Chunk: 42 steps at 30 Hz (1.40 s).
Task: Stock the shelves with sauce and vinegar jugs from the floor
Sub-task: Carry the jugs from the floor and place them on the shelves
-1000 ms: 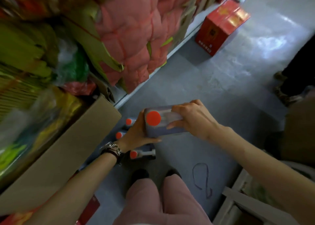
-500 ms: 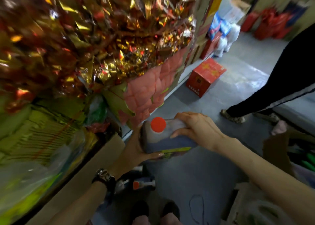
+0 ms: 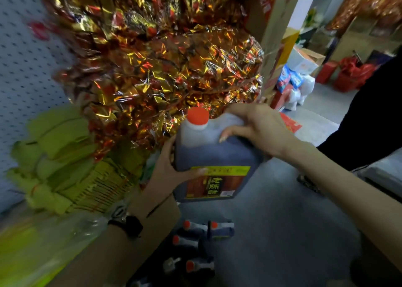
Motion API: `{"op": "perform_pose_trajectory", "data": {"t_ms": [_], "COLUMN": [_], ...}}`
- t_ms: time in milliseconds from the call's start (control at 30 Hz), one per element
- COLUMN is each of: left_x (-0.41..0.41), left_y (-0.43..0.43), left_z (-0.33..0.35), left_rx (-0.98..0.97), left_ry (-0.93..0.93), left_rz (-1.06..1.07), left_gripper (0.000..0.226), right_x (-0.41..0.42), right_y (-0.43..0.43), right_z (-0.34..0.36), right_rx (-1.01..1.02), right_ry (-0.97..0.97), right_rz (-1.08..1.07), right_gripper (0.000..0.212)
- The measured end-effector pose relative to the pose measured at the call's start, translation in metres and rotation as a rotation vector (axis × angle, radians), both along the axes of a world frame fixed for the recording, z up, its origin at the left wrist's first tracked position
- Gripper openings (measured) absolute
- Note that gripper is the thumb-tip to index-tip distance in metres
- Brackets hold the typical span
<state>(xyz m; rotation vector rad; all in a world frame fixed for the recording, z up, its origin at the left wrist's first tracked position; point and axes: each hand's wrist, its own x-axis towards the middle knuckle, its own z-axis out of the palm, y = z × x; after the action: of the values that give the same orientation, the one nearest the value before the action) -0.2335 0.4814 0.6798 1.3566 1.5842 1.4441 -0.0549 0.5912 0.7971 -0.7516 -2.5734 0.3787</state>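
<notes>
A dark vinegar jug [image 3: 214, 156] with an orange-red cap and a yellow and brown label hangs upright in mid-air, at the centre of the head view. My left hand [image 3: 168, 169] grips its left side, thumb across the label's top edge. My right hand [image 3: 256, 126] curls over the handle at its top right. Below, on the grey floor, several more dark jugs [image 3: 195, 243] with orange caps lie close together, partly hidden in shadow.
Shiny gold and red foil packs [image 3: 165, 58] fill the shelf just left of the jug, with yellow paper bundles [image 3: 65, 160] below them. A cardboard box [image 3: 130, 249] stands at lower left. A person in black [image 3: 374, 117] stands at right. Red boxes and bags sit down the aisle.
Both hands have raised the jug from near the floor to shelf height and turned it upright. The view has swung up from the floor towards the shelves.
</notes>
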Motion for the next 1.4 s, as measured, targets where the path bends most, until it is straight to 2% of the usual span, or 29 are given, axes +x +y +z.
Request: {"op": "perform_pose_trajectory", "data": {"t_ms": [67, 133, 267, 500, 833, 967, 1100, 1200, 1400], "left_x": [-0.004, -0.009, -0.02, -0.024, 0.037, 0.072, 0.108, 0.137, 0.194], "left_y": [-0.009, -0.016, -0.031, -0.075, -0.147, -0.19, -0.243, -0.288, -0.382], "left_z": [0.012, 0.019, 0.036, 0.067, 0.102, 0.105, 0.105, 0.105, 0.111], "left_rx": [0.088, 0.1, 0.065, 0.072, 0.186, 0.206, 0.193, 0.22, 0.216], "left_ry": [0.042, 0.004, -0.06, -0.098, -0.082, -0.078, -0.035, -0.044, -0.024], "left_rz": [0.029, 0.048, 0.148, 0.382, 0.799, 0.972, 1.15, 1.276, 1.532], "left_gripper": [0.112, 0.102, 0.116, 0.12, 0.096, 0.099, 0.089, 0.091, 0.085], "right_x": [-0.01, -0.02, -0.041, -0.075, -0.107, -0.112, -0.113, -0.108, -0.09], "right_y": [-0.003, -0.007, -0.011, -0.02, -0.057, -0.098, -0.155, -0.205, -0.319], "right_z": [0.012, 0.024, 0.048, 0.077, 0.11, 0.116, 0.114, 0.113, 0.115], "right_rx": [0.042, 0.078, 0.136, 0.128, 0.067, 0.056, -0.002, -0.033, -0.066], "right_ry": [0.021, 0.038, 0.071, 0.176, 0.248, 0.257, 0.264, 0.273, 0.282], "right_rz": [0.02, 0.043, 0.114, 0.352, 0.808, 1.009, 1.172, 1.291, 1.518], "right_gripper": [0.055, 0.054, 0.06, 0.064, 0.068, 0.071, 0.069, 0.068, 0.043]}}
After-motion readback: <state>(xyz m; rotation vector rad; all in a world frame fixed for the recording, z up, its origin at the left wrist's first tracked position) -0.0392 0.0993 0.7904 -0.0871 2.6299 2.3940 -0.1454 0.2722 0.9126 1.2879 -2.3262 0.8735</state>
